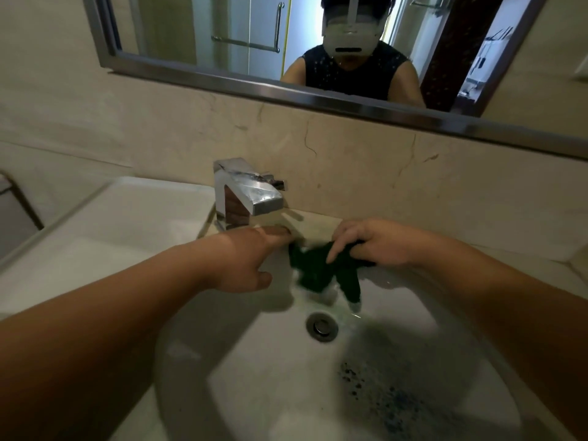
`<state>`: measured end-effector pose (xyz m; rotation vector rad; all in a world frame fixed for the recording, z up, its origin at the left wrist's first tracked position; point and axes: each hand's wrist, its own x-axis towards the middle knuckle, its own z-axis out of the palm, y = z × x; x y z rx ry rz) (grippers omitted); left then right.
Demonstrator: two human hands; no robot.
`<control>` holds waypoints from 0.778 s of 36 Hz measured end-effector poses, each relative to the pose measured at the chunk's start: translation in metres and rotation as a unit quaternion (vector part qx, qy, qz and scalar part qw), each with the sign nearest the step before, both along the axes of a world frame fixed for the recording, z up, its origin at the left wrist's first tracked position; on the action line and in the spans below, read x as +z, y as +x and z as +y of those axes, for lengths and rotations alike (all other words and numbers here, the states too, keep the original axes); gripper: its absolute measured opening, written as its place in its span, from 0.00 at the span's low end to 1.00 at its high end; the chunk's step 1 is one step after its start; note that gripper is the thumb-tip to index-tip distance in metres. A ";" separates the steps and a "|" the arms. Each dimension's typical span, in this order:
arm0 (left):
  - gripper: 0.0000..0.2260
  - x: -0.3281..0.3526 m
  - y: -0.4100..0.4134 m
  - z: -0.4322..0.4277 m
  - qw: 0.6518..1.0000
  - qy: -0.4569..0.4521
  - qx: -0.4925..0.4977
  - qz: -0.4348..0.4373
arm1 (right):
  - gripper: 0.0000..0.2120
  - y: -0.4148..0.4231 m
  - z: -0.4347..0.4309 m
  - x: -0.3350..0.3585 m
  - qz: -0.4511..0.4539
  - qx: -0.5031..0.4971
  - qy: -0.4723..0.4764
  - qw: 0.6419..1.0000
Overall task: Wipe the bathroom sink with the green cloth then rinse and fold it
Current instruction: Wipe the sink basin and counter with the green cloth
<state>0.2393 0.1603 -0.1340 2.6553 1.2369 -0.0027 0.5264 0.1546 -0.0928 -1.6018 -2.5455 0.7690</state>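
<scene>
The dark green cloth (pixel 318 268) hangs bunched and wet over the back of the white sink basin (pixel 254 393), just under the chrome faucet (pixel 248 195). My right hand (pixel 375 243) grips the cloth's top from the right. My left hand (pixel 251 259) reaches in from the left with fingers stretched out toward the cloth's left edge, near the faucet base; whether it touches the cloth is unclear. White foam or water shows around the cloth's lower end.
The drain (pixel 322 326) sits mid-basin below the cloth. Dark specks (pixel 381 389) lie on the front right of the basin. A beige counter (pixel 477 237) surrounds the sink, with a marble backsplash and a framed mirror (pixel 286 87) above.
</scene>
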 end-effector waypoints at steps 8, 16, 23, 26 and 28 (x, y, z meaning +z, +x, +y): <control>0.36 0.009 -0.039 -0.021 0.998 0.037 0.029 0.031 | 0.22 0.036 -0.004 -0.001 0.015 -0.186 0.196 0.963; 0.35 0.007 -0.044 -0.014 0.998 0.049 0.042 0.012 | 0.24 -0.030 0.022 -0.058 -0.049 -0.185 0.158 0.969; 0.31 0.005 -0.042 -0.012 0.997 0.062 0.033 0.020 | 0.21 -0.121 0.042 -0.059 -0.056 -0.066 0.220 0.972; 0.31 0.008 -0.036 -0.015 0.996 0.076 0.033 0.031 | 0.22 -0.114 0.042 -0.057 -0.050 -0.055 0.210 0.975; 0.32 0.009 -0.032 -0.017 0.995 0.084 0.032 0.036 | 0.24 -0.099 0.044 -0.059 -0.057 -0.067 0.199 0.976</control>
